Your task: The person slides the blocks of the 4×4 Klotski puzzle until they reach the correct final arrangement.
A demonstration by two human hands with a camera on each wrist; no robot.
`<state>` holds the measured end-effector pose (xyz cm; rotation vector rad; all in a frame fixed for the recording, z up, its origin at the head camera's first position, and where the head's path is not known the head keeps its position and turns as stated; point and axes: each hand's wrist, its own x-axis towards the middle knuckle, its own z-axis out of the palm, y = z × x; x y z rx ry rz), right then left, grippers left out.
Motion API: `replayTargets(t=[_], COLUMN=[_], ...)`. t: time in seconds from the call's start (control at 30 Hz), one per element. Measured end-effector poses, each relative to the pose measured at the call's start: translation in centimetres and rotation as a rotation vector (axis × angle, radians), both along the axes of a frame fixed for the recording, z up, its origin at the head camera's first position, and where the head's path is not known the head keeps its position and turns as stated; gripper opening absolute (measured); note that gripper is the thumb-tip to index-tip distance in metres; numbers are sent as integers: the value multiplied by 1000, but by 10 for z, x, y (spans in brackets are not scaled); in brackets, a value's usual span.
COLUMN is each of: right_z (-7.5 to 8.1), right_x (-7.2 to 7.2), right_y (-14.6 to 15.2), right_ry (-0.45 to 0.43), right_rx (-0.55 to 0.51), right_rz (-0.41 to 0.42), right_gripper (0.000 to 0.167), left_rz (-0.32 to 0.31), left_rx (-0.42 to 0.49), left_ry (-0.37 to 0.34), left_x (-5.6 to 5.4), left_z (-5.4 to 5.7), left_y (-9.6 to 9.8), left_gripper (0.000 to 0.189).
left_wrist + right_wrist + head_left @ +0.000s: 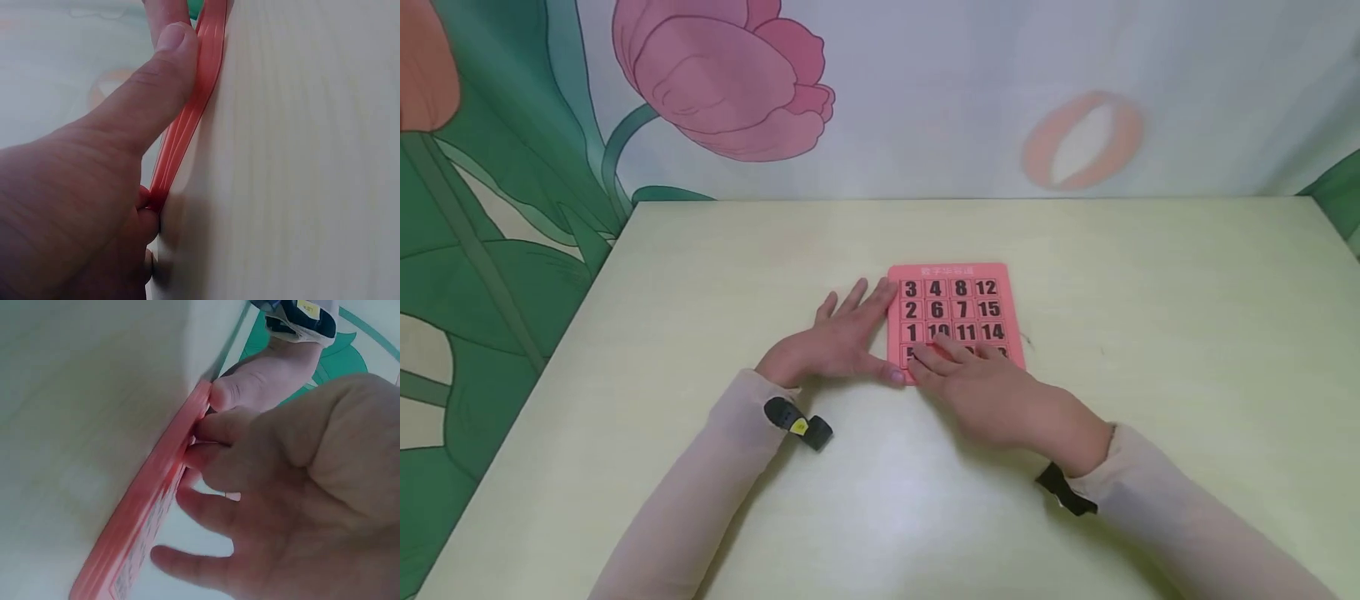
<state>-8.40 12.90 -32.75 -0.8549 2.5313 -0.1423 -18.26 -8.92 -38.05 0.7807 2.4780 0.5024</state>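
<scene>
A pink number slide puzzle lies flat on the table, its square tiles printed with black numerals. Along its left side, my left hand is spread, the index finger touching that edge and the thumb at the near left corner. The left wrist view shows the thumb against the red side wall. My right hand reaches over the near part of the puzzle, fingertips on or just above the bottom row and covering some tiles. Its fingers look extended in the right wrist view.
The pale table spreads around the puzzle. Behind it hangs a cloth printed with a pink flower and green leaves. A black band with a small device sits on the left wrist, another black band on the right.
</scene>
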Motion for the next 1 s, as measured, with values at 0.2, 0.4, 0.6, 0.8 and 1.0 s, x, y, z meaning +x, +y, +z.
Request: replayTargets(t=[0.2, 0.4, 0.6, 0.8, 1.0], right_z=[-4, -10, -12, -9, -8], right_x=[16, 24, 20, 25, 30], right_y=[-5, -14, -9, 1, 5], right_ry=[-17, -16, -49, -31, 22], right_rx=[24, -1, -134, -132, -18], right_rz=[-113, -117, -68, -152, -300], right_gripper=[66, 68, 84, 79, 66], left_rz=[13, 14, 18, 18, 13], left_rx=[23, 23, 23, 34, 32], left_ry=[-11, -10, -14, -18, -17], left_x=[2, 2, 3, 3, 2], left_z=[-2, -2, -3, -4, -2], left_y=[-2, -4, -5, -3, 0], left_gripper=[130, 129, 128, 129, 129])
